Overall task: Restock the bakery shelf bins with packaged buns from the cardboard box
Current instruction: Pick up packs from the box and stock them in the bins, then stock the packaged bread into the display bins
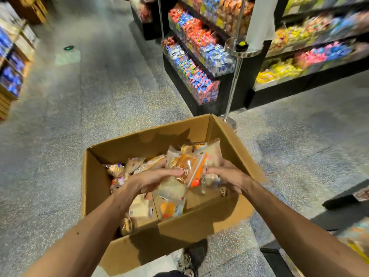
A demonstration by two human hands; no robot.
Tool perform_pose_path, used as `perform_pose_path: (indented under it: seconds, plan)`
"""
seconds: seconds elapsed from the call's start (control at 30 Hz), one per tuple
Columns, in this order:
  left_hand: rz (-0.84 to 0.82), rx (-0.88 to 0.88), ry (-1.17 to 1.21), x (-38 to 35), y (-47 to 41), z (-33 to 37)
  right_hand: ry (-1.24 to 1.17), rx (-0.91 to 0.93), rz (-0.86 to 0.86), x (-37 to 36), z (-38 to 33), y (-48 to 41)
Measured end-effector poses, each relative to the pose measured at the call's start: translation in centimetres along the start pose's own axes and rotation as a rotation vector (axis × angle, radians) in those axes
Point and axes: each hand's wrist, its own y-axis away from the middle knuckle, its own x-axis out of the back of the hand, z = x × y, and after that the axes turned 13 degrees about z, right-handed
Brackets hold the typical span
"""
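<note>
Clear plastic bun pkgs (182,166), golden-brown inside, bunched

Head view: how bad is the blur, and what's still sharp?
Head view: candy shelves smear with motion blur and bend at the wide-angle edges; cardboard box, left hand and right hand read fairly sharp; the gripped bun packs are slightly soft.
</note>
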Motion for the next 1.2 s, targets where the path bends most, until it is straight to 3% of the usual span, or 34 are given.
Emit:
perform_pose_path:
  seconds: [0.17, 0.37, 0.53, 0.73, 0.93, 1.2]
  plan:
    - [-0.056, -0.09, 0.062, -5.0, 2.8, 4.3, -0.133, 0.063, -0.04, 4.3, -1.6, 4.7]
    - [-0.158, -0.181, 0.179, -14.1, 6.3, 8.1, -0.459, 0.131, 0.099, 12.8, -2.0, 12.7]
    - [-0.315, -0.207, 0.115, -23.4, 8.9, 9.7, -0.563, 0.228, 0.273, 20.6, 0.2, 20.0]
    - [-0.504, -0.326, -0.048, -36.4, 12.2, 10.0, -0.57, 0.312, 0.636, 29.5, 5.4, 28.8]
    - [-0.604, -0.451, -0.061, -51.0, 15.9, 8.5, -0.856, 0.381, 0.831, 34.3, 8.7, 37.8]
    - [-0.914, -0.355, -0.23, -67.7, 23.3, 3.4, -0.986, 0.425, 1.188, 41.2, 15.9, 49.3]
